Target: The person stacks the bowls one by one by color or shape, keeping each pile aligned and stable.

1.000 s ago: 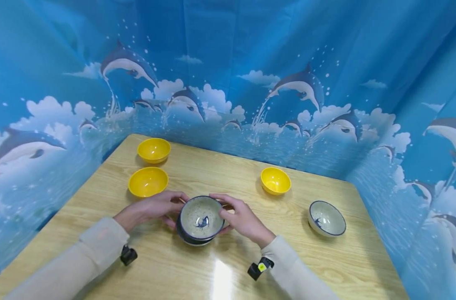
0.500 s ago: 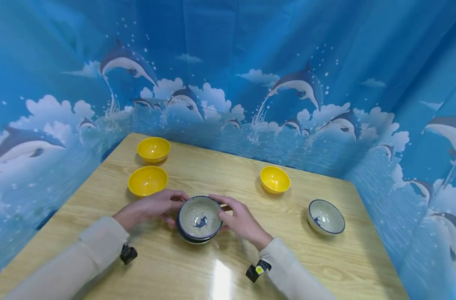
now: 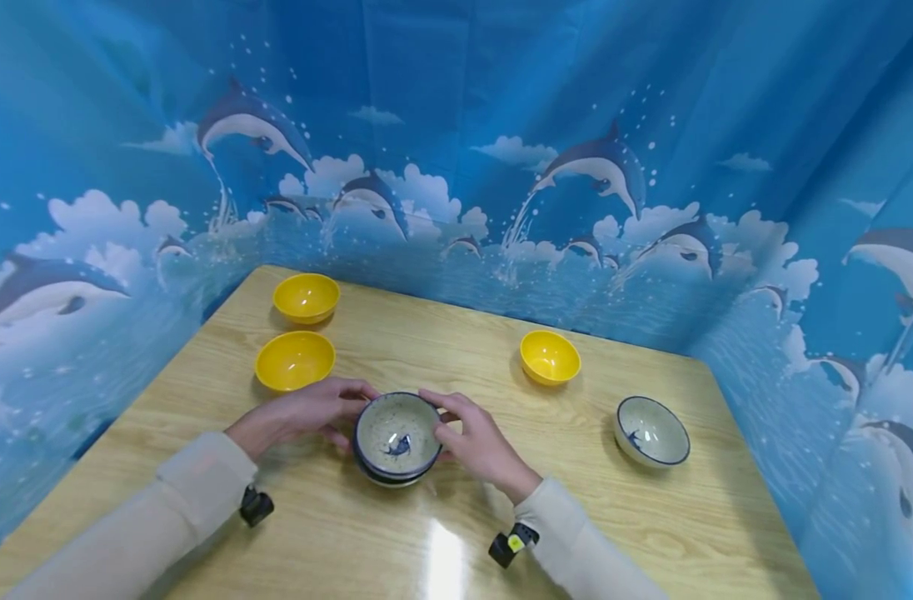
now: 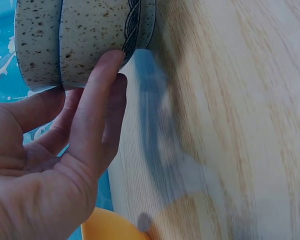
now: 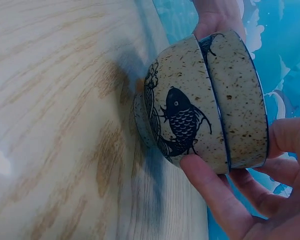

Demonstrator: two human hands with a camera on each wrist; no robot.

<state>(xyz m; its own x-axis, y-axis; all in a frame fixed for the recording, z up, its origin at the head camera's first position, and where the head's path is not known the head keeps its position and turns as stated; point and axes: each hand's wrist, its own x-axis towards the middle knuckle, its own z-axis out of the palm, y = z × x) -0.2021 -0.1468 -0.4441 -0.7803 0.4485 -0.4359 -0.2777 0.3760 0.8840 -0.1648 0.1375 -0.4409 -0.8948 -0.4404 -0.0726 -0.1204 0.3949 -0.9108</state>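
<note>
Two speckled ceramic bowls are nested between my hands near the table's middle. The upper bowl (image 3: 398,429) has a blue rim and a dark blue fish inside. Beneath it the lower bowl (image 5: 182,107) carries a dark fish and wave pattern; its foot is at or very near the tabletop. My left hand (image 3: 314,417) holds the stack's left side, fingertips on the lower bowl's wall and around the joint. My right hand (image 3: 479,442) grips the right side, thumb at the upper rim and a finger on the lower bowl. The far fingers are partly hidden.
Two yellow bowls, one farther back (image 3: 306,298) and one nearer (image 3: 295,361), stand left. Another yellow bowl (image 3: 550,358) sits back right, with a speckled bowl (image 3: 653,432) beyond it. A dolphin-printed curtain (image 3: 441,167) surrounds the wooden table (image 3: 336,542).
The upper bowl has shifted slightly left and sits more squarely in the lower one. Both hands have stayed on the stack, the right moving slightly left with it.
</note>
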